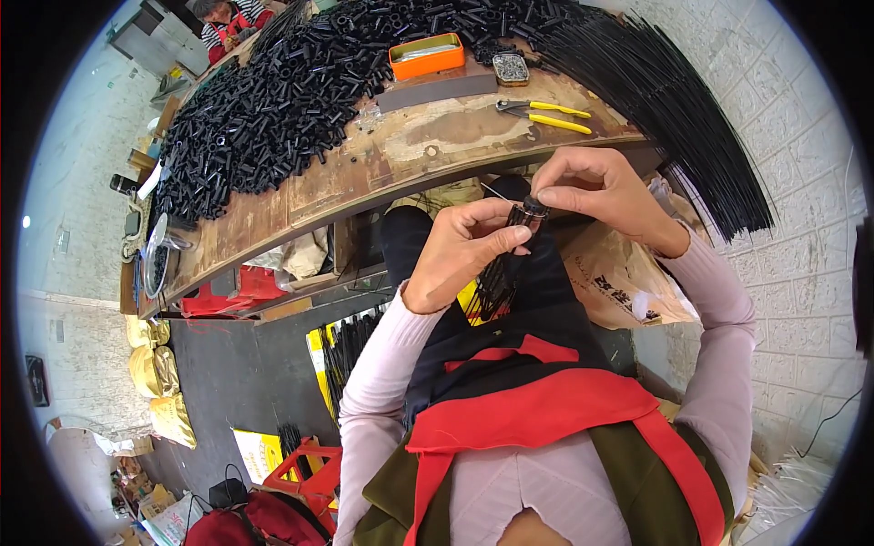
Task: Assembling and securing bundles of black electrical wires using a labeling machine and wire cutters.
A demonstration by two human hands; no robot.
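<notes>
i see left hand (452, 252) and right hand (612, 193) both pinching black parts (530, 216), seemingly unfinished; a large tube heap (264, 118) waits

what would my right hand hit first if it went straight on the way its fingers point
Most likely the small black part held in the left hand, close in front of the right hand; depth is unclear, so they may be touching.

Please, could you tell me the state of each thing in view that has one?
Left hand: closed on black part
Right hand: pinching its top
Orange tin: open, holding something pale
Small box: filled, lid unclear
Pliers: lying, handles apart
Black tubes: heaped loosely
Black rods: laid together, overhanging table
</notes>
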